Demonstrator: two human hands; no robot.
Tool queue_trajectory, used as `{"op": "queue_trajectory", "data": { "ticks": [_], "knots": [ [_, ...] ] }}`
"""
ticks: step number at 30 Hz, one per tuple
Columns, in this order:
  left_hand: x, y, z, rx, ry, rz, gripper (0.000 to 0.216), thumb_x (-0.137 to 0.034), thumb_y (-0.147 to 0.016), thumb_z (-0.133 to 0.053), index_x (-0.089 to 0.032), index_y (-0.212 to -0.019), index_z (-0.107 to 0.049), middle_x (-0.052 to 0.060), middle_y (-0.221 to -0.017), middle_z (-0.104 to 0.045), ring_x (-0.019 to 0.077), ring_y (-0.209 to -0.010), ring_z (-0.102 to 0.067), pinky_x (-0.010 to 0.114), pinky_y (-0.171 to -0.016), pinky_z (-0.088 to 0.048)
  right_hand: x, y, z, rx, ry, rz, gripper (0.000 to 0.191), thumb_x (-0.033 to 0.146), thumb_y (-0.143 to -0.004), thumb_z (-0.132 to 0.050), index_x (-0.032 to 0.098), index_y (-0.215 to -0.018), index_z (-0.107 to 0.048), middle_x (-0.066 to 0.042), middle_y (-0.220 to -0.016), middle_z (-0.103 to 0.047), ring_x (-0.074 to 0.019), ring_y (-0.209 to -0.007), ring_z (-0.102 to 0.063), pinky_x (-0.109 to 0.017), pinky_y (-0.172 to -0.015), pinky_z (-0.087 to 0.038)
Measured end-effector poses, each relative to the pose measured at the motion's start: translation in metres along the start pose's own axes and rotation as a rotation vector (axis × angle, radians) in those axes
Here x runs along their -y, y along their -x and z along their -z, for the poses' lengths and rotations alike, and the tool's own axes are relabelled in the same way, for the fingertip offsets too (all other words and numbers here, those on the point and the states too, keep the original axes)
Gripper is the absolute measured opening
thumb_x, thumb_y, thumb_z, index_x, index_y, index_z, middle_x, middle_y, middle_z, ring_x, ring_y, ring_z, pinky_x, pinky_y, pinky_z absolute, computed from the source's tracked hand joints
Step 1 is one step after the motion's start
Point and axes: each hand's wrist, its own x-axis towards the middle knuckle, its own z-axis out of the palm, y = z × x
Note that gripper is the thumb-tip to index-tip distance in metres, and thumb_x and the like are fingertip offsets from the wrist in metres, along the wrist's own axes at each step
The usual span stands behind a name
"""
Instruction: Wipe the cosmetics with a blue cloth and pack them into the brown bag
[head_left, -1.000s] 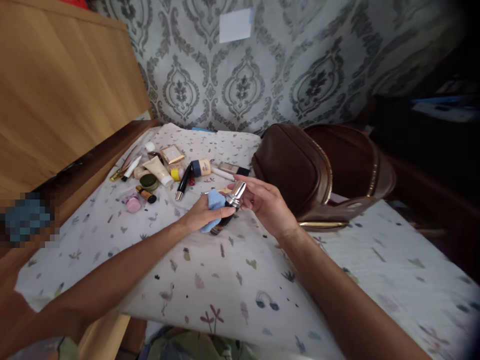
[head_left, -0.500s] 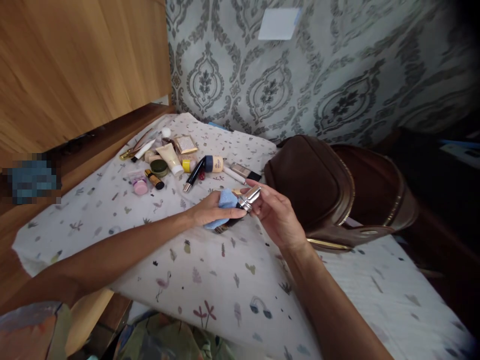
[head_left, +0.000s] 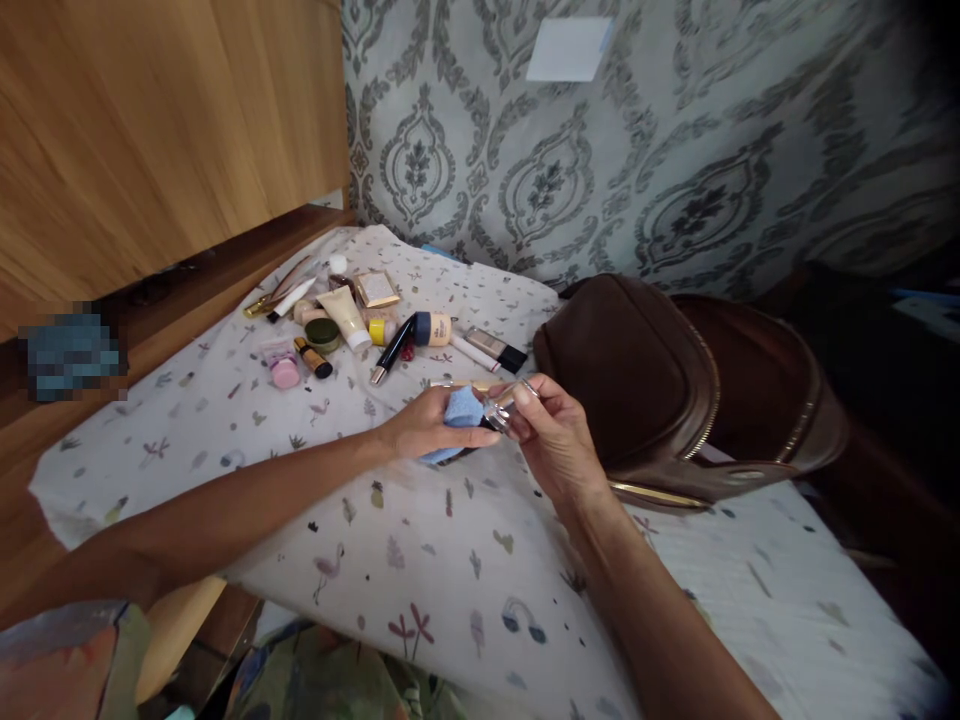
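Observation:
My left hand (head_left: 421, 424) is closed around a light blue cloth (head_left: 463, 406) and a cosmetic bottle, above the patterned sheet. Most of the bottle's dark body is hidden by cloth and fingers. Its shiny silver cap (head_left: 498, 410) sticks out to the right. My right hand (head_left: 561, 440) pinches this cap between thumb and fingers; whether it is still seated on the bottle I cannot tell. Just behind the hands a thin gold-coloured item (head_left: 457, 384) lies partly covered.
A cluster of cosmetics lies behind my left hand: a cream tube (head_left: 343, 315), a black tube (head_left: 393, 350), a navy-lidded jar (head_left: 435, 328), a compact (head_left: 376, 289) and a palette (head_left: 495, 350). A brown leather bag (head_left: 622, 370) stands unzipped at the right, against the patterned wall (head_left: 547, 190).
My right hand's fingers have shifted from lying along the silver cap to pinching its end from above. The left hand keeps its hold on cloth and bottle. The view has moved slightly.

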Motion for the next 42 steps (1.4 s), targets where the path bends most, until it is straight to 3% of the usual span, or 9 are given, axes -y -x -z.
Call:
{"op": "queue_trajectory", "data": {
  "ticks": [4,8,18,23,28,35,39,42],
  "knots": [
    [-0.001,-0.002,0.002,0.014,0.048,-0.002,0.049,-0.040,-0.077,-0.077,-0.014,-0.117,-0.069,0.007,-0.104,-0.072,0.0206,-0.094,-0.064,0.032,-0.091,-0.047,0.002,0.001,0.000,0.010,-0.020,0.019,0.034,0.052,-0.072,-0.084,0.023,-0.082,-0.070,0.000,-0.079,-0.068,-0.0072,-0.052,-0.034,-0.025,-0.050,-0.035],
    [0.000,-0.002,0.002,-0.003,0.052,0.054,0.053,-0.042,-0.075,-0.079,-0.014,-0.118,-0.069,0.006,-0.100,-0.073,0.0192,-0.088,-0.064,0.031,-0.086,-0.049,0.004,0.000,0.001,0.023,0.021,-0.018,0.041,0.049,-0.070,-0.084,0.025,-0.101,-0.074,0.000,-0.082,-0.069,-0.0084,-0.053,-0.036,-0.027,-0.049,-0.035],
    [0.000,-0.002,-0.001,-0.015,-0.009,-0.026,0.041,-0.036,-0.080,-0.077,-0.014,-0.114,-0.070,0.007,-0.106,-0.073,0.0201,-0.097,-0.066,0.030,-0.092,-0.048,-0.001,-0.001,-0.001,-0.014,0.025,0.016,0.044,0.055,-0.066,-0.088,0.021,-0.077,-0.063,0.005,-0.061,-0.052,-0.0073,-0.048,-0.034,-0.025,-0.047,-0.030],
    [-0.001,-0.001,-0.001,-0.011,0.054,0.022,0.044,-0.038,-0.078,-0.079,-0.015,-0.114,-0.068,0.006,-0.101,-0.073,0.0185,-0.091,-0.066,0.030,-0.085,-0.049,-0.002,-0.001,0.000,-0.004,0.038,0.004,0.043,0.055,-0.065,-0.088,0.020,-0.082,-0.069,0.002,-0.070,-0.062,-0.0095,-0.057,-0.046,-0.024,-0.051,-0.037],
    [0.000,0.000,-0.001,-0.134,0.045,0.119,0.053,-0.041,-0.067,-0.087,-0.017,-0.107,-0.062,0.000,-0.087,-0.068,0.0118,-0.071,-0.060,0.025,-0.068,-0.047,-0.003,0.001,0.000,0.100,0.131,-0.048,0.043,0.048,-0.063,-0.090,0.021,-0.093,-0.074,-0.001,-0.081,-0.068,-0.0153,-0.073,-0.058,-0.026,-0.061,-0.044],
    [0.002,-0.003,0.001,-0.021,0.072,0.142,0.050,-0.041,-0.070,-0.085,-0.016,-0.105,-0.060,0.002,-0.090,-0.069,0.0138,-0.076,-0.064,0.025,-0.069,-0.050,0.004,-0.001,0.003,-0.066,0.064,0.061,0.040,0.052,-0.069,-0.084,0.018,-0.087,-0.072,0.000,-0.074,-0.065,-0.0121,-0.062,-0.050,-0.025,-0.055,-0.039],
    [0.003,-0.003,0.002,0.003,0.105,0.251,0.047,-0.049,-0.072,-0.082,-0.017,-0.102,-0.064,0.002,-0.073,-0.067,0.0135,-0.056,-0.059,0.025,-0.052,-0.045,0.013,-0.003,0.005,-0.134,0.007,0.091,0.044,0.054,-0.065,-0.086,0.018,-0.086,-0.070,0.001,-0.071,-0.062,-0.0113,-0.061,-0.049,-0.024,-0.053,-0.037],
    [0.005,-0.001,0.002,-0.013,0.137,0.280,0.040,-0.054,-0.075,-0.078,-0.022,-0.097,-0.068,0.001,-0.070,-0.067,0.0137,-0.052,-0.056,0.026,-0.049,-0.042,0.019,-0.002,0.004,-0.131,-0.032,0.079,0.049,0.054,-0.059,-0.090,0.018,-0.085,-0.069,0.002,-0.069,-0.061,-0.0106,-0.060,-0.049,-0.023,-0.051,-0.036]
  ]
}}
